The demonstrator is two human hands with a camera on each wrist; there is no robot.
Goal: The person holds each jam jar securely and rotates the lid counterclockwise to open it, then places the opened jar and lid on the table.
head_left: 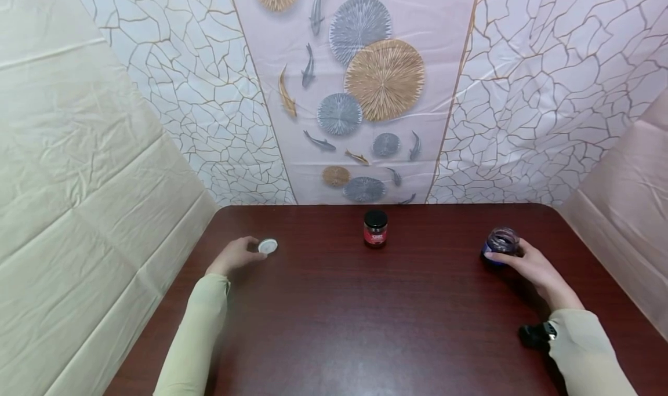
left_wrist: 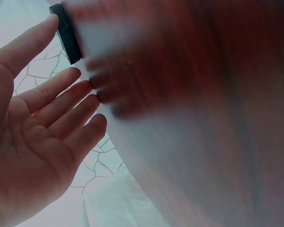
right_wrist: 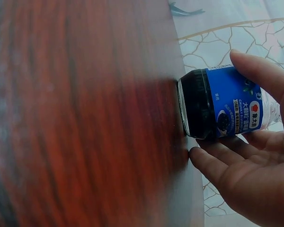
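Observation:
On the table at the far left lies a round lid [head_left: 268, 246], its white inner side up; the left wrist view shows its dark rim [left_wrist: 68, 38]. My left hand [head_left: 239, 257] is right beside it, thumb tip at the lid's edge and the other fingers [left_wrist: 61, 92] extended and spread. At the right, my right hand [head_left: 533, 266] holds a glass jam jar [head_left: 502, 242] without a lid, standing upright on the table. The thumb is against the jar's blue label [right_wrist: 234, 101], with fingers on the opposite side. Dark contents fill the jar's lower part.
Another jar [head_left: 375, 229], with a black lid and red label, stands at the middle of the table's far side. The dark red wooden table [head_left: 355, 303] ends at a patterned cloth backdrop [head_left: 360, 94]. A black strap [head_left: 537, 334] is on the right wrist.

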